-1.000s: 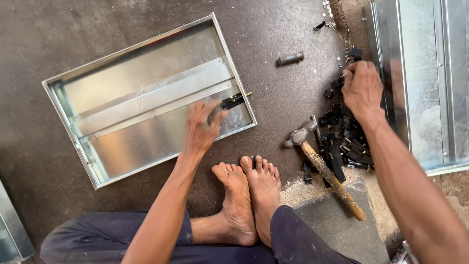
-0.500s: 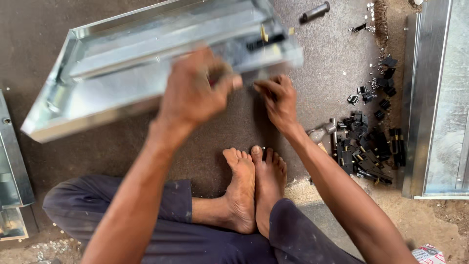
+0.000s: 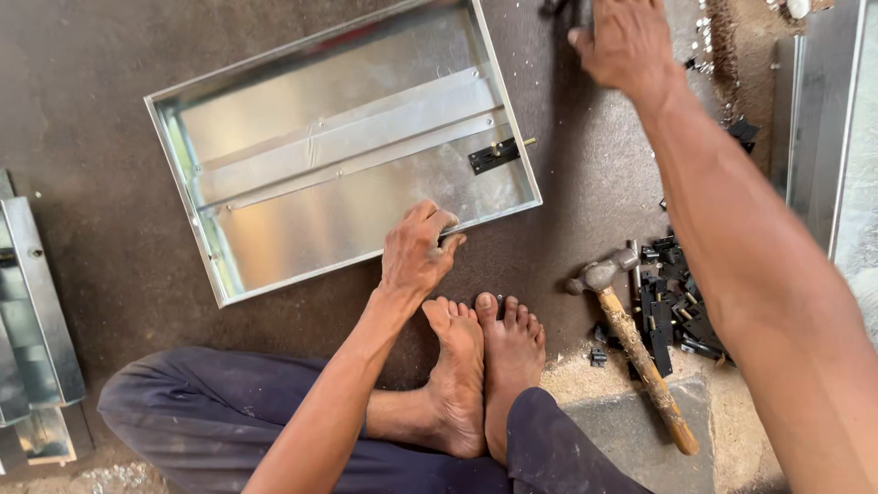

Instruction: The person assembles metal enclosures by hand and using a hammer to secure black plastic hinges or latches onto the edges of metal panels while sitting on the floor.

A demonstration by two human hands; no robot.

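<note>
Head view: left hand [image 3: 416,252] pinches the near rim of the shallow galvanised metal tray [image 3: 274,174] on the floor; right hand [image 3: 626,41], at one o'clock, curls closed, contents unclear. Its thin edge could cut fingers if it slips.

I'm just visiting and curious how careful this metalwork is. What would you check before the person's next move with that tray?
1. Metal tray lies flat on the floor: ok.
2. Left hand grips the near rim: ok.
3. Black latch sits inside the tray's right wall: ok; whether fastened, cannot tell.
4. Right hand holds a part: cannot tell, cut off at the top edge.
5. Hammer within reach: ok.
6. Bare feet clear of the tray rim: ok, though near.
</note>
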